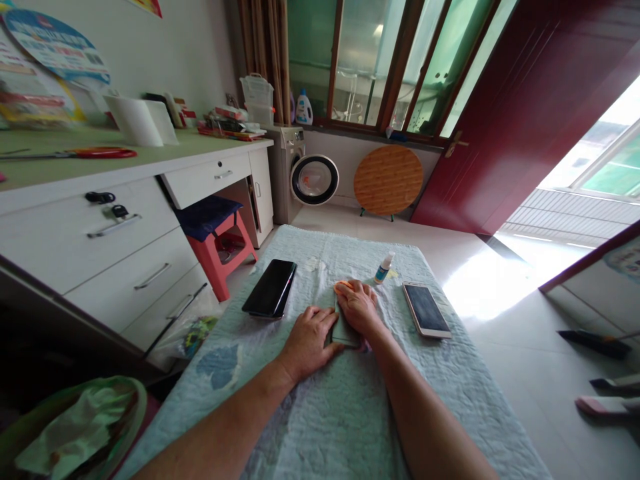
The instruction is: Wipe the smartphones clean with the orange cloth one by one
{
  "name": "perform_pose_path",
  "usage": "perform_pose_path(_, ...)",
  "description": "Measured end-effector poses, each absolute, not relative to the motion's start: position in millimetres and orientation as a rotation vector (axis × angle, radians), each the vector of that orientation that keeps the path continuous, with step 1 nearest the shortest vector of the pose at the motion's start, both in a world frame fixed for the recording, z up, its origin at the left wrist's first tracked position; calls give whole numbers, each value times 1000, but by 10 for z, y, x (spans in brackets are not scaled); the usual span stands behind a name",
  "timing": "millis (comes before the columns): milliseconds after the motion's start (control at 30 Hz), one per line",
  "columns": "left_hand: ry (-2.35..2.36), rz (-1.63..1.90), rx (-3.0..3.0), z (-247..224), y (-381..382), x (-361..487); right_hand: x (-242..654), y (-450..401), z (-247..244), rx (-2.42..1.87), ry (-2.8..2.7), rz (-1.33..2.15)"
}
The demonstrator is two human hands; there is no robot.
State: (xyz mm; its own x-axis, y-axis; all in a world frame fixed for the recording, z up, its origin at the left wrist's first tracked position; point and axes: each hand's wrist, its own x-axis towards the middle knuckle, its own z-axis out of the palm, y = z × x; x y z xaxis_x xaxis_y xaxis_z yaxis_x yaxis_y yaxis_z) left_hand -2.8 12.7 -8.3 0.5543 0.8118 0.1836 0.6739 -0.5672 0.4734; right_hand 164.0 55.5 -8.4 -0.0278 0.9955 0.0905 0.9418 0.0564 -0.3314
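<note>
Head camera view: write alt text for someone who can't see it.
Right hand holding an orange cloth on a flat device, left hand touching the device's edge, on pale-blue quilted fabric. A glossy black device lies to the left; a small bottle and a white-framed phone are to the right.

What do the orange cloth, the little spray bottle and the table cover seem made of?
The orange cloth looks like matte fabric, bunched under the right hand. The spray bottle is likely smooth plastic, given its seemingly translucent top. The table cover appears quilted fabric, judging by its puckered surface.
</note>
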Motion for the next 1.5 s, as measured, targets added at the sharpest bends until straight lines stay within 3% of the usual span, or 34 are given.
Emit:
perform_pose_path(500,1242,579,2417,-109,116,-27,1747,533,-46,-2110,-1909,97)
perform_pose_path(1500,1190,608,2358,-41,112,-33,1375,756,48,-2189,-2004,215)
